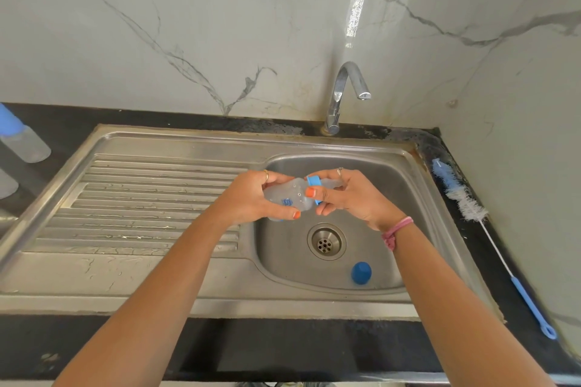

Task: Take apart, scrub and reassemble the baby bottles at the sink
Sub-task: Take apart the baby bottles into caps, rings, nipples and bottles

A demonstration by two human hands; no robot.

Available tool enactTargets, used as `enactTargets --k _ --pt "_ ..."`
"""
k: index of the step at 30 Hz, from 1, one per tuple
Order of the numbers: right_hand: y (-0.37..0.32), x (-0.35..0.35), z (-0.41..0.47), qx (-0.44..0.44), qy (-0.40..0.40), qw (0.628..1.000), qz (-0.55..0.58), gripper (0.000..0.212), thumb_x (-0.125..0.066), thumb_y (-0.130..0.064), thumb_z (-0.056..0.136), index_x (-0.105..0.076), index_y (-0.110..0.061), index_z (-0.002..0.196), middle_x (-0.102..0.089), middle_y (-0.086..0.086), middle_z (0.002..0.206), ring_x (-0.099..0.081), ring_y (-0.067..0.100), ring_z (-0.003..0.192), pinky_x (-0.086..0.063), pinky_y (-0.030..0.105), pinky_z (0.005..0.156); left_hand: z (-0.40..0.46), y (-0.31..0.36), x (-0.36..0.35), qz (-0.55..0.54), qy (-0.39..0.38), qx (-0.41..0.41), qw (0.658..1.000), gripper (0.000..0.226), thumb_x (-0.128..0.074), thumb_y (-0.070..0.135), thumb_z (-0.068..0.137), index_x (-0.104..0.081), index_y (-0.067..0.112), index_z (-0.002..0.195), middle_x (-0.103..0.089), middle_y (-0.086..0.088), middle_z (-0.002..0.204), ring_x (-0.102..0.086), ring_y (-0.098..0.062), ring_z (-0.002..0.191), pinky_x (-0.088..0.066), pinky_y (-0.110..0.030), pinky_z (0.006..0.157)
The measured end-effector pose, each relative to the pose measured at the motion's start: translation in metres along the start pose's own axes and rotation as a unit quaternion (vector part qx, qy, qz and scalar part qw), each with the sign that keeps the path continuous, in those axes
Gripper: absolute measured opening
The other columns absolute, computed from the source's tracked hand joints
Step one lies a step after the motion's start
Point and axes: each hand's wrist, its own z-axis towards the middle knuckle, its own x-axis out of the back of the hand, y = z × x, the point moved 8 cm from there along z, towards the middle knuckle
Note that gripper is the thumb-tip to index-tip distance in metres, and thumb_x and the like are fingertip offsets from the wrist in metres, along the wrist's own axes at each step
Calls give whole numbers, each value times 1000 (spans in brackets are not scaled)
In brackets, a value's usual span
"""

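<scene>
Head view: you stand at a stainless steel sink (pixel 176 148) set in a black counter (pixel 314 349), marble-veined wall behind. Over the basin your left hand (pixel 257 198) grips the clear baby bottle (pixel 290 199); your right hand (pixel 352 195) pinches its blue collar (pixel 313 181). Its blue logo is unreadable.

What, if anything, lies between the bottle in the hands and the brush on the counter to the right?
Nothing visible. The bottle is held over the basin by the left hand and right hand; only the bare sink rim separates it from the brush. The blue cap lies nearer, off that line.
</scene>
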Motion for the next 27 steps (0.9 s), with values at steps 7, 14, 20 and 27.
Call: enactTargets --k 7,14,20,27 --pt "-13 -4 4 -22 131 962 239 57 -77 -52 65 -68 -11 103 -66 4 90 -60 16 82 -48 27 76 -10 17 -3 -184 218 -129 950 57 -84 29 69 -56 38 118 -64 4 118 -63 -13 108 -53 -28 89" --pt "-5 -19 1 -74 234 894 376 20 -80 -31 76 -72 -13 78 -69 6 81 -68 18 70 -57 31 68 -23 40 -33 3 273 -209 939 59 -76 28 82 -49 6 129 -53 -4 125 -50 -2 114 -37 -9 96" --pt "-8 -12 -2 -27 242 885 397 11 -70 -11 79 -69 -13 68 -67 4 74 -65 16 66 -55 30 62 -13 32 -35 -44 229 -122 965 63 -71 52 78 -43 20 125 -56 9 114 -58 -2 106 -43 -6 84" --pt "-56 -10 -4 140 155 921 329 10 -65 -12 78 -57 -16 83 -71 2 85 -69 20 91 -52 33 70 -7 30 -58 -507 95 31 856 46 -51 50 89 -58 6 98 -63 -4 72 -50 -13 46 -38 -22 40"
